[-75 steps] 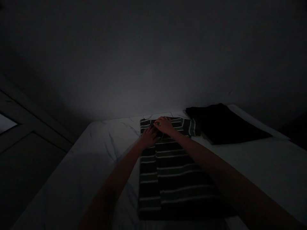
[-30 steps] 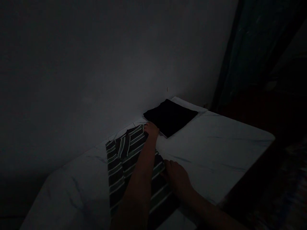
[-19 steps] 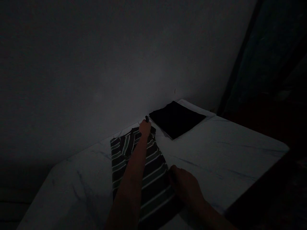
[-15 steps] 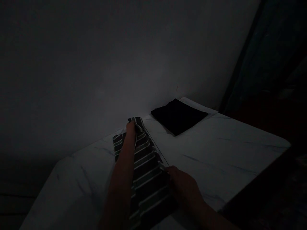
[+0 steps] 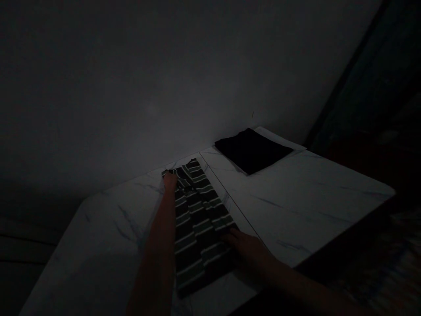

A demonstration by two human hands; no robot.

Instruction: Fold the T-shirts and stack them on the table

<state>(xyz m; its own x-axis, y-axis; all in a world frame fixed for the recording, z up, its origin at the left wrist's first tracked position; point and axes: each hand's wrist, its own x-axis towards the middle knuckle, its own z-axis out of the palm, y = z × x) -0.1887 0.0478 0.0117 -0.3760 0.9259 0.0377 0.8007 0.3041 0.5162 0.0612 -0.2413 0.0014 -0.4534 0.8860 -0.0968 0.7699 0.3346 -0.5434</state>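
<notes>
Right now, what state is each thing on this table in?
Dark striped shirt: folded lengthwise into a long strip, lying flat.
Left hand: on the shirt's far end, grip unclear.
Right hand: open, against the shirt's near edge.
Black garment: folded flat on a white sheet.

Two hands, two folded garments

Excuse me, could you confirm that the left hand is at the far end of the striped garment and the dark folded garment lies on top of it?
Not quite: the dark folded garment lies apart from the striped garment, further along the marble-patterned table, as the head view shows. The left hand is at the striped garment's far end, as you said.
</notes>
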